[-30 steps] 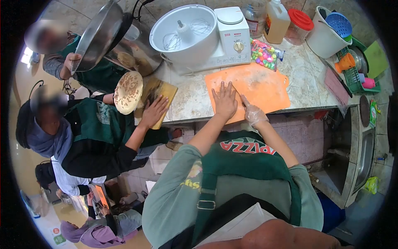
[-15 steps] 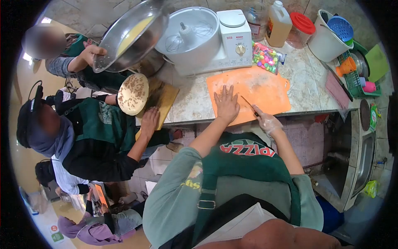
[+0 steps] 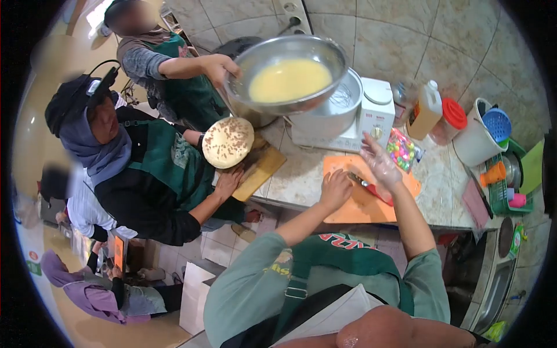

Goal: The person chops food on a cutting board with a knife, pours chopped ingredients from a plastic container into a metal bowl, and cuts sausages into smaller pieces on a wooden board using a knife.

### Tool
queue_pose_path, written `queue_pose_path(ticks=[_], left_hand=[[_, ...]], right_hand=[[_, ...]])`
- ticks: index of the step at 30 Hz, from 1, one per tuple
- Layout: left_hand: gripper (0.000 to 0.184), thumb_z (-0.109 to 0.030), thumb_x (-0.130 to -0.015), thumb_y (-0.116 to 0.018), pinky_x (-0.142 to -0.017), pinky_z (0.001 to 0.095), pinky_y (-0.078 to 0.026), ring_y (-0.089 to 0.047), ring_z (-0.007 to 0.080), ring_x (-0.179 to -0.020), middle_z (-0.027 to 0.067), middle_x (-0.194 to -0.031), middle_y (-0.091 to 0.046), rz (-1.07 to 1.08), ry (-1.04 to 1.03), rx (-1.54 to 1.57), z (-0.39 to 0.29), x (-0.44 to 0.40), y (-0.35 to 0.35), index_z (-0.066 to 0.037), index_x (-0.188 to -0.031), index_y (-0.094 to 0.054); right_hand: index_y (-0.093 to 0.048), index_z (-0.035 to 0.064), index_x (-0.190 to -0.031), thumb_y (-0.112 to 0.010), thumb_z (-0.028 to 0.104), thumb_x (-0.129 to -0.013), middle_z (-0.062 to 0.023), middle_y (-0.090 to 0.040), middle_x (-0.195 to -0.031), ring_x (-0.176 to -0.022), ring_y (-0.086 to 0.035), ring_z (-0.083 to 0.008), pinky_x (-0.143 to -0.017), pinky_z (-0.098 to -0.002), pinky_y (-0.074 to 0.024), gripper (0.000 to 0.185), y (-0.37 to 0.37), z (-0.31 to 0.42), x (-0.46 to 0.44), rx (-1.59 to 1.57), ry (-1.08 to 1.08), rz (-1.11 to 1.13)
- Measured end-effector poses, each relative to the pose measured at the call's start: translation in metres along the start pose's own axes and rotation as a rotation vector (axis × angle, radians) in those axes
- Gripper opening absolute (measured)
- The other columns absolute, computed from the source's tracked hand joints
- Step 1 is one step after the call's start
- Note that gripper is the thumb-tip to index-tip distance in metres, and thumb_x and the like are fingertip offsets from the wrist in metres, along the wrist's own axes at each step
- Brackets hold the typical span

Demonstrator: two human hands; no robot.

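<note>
My left hand (image 3: pixel 336 190) rests on the orange cutting board (image 3: pixel 339 213), fingers apart, beside a knife (image 3: pixel 361 181) with what looks like a red handle. Whether its fingertips touch the knife is hard to tell. Raised above the board's right half, my right hand (image 3: pixel 381 164) wears a clear plastic glove. Its fingers are spread and it holds nothing. Beyond the board stands a white stand mixer (image 3: pixel 376 116), with a bag of colourful candy-like pieces (image 3: pixel 401 148) to the right.
A co-worker's hand tilts a metal bowl (image 3: pixel 238 81) of yellow liquid near the mixer. Left, another co-worker has a round speckled flatbread (image 3: pixel 228 145) by a wooden board (image 3: pixel 264 174). A jug (image 3: pixel 425 110), a red-lidded jar (image 3: pixel 452 116) and a white bucket (image 3: pixel 473 142) stand back right.
My right hand has let go of the knife and lifted off the board. The co-worker's bowl has come rightward, toward the mixer. The camera view has shifted.
</note>
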State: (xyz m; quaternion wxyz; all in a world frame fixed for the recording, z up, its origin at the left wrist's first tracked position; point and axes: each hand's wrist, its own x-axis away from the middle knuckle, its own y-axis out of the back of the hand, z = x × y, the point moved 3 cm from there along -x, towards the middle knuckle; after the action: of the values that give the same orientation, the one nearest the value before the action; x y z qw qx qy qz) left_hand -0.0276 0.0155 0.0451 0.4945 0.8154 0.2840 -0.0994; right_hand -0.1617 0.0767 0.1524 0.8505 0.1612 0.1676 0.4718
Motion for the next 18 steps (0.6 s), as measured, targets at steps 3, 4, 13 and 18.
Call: queue_pose_path(ticks=[3, 4, 13, 18], left_hand=[[0.018, -0.018, -0.072, -0.058, -0.091, 0.0478, -0.026, -0.039, 0.0296, -0.111, 0.0089, -0.112, -0.049, -0.076, 0.02, 0.024, 0.006, 0.002, 0.022, -0.01, -0.087, -0.057], [0.019, -0.019, -0.072, -0.058, -0.091, 0.0475, -0.026, -0.039, 0.0299, -0.111, 0.009, -0.112, -0.049, -0.097, 0.054, 0.034, 0.011, 0.004, 0.03, -0.01, -0.089, -0.057], [0.019, -0.014, -0.069, -0.06, -0.09, 0.0434, -0.029, -0.041, 0.0313, -0.108, 0.0106, -0.11, -0.051, -0.211, 0.119, 0.005, 0.057, 0.042, 0.064, -0.012, -0.088, -0.059], [0.018, -0.011, -0.068, -0.06, -0.089, 0.0425, -0.03, -0.043, 0.0324, -0.107, 0.0117, -0.107, -0.053, -0.211, 0.131, 0.014, 0.064, 0.055, 0.068, -0.011, -0.085, -0.06]], right_hand=[[-0.021, 0.0109, -0.134, -0.047, 0.04, -0.084, -0.0159, -0.039, -0.123, -0.104, -0.047, -0.0225, -0.086, -0.0344, -0.0417, 0.063, 0.008, 0.082, -0.035, -0.623, -0.066, 0.055], [-0.021, 0.0114, -0.133, -0.048, 0.042, -0.084, -0.016, -0.04, -0.12, -0.102, -0.048, -0.0234, -0.084, -0.0342, -0.0429, 0.064, 0.01, 0.106, -0.043, -0.759, -0.144, 0.078], [-0.045, 0.0056, -0.106, -0.058, 0.03, -0.079, -0.0138, -0.041, -0.111, -0.092, -0.051, -0.0271, -0.077, -0.0391, -0.0494, 0.039, 0.009, 0.16, -0.059, -0.983, -0.305, 0.071], [-0.046, 0.0003, -0.102, -0.056, 0.017, -0.08, -0.0127, -0.05, -0.099, -0.089, -0.054, -0.0281, -0.077, -0.0385, -0.0501, 0.03, 0.022, 0.165, -0.053, -0.953, -0.442, 0.052]])
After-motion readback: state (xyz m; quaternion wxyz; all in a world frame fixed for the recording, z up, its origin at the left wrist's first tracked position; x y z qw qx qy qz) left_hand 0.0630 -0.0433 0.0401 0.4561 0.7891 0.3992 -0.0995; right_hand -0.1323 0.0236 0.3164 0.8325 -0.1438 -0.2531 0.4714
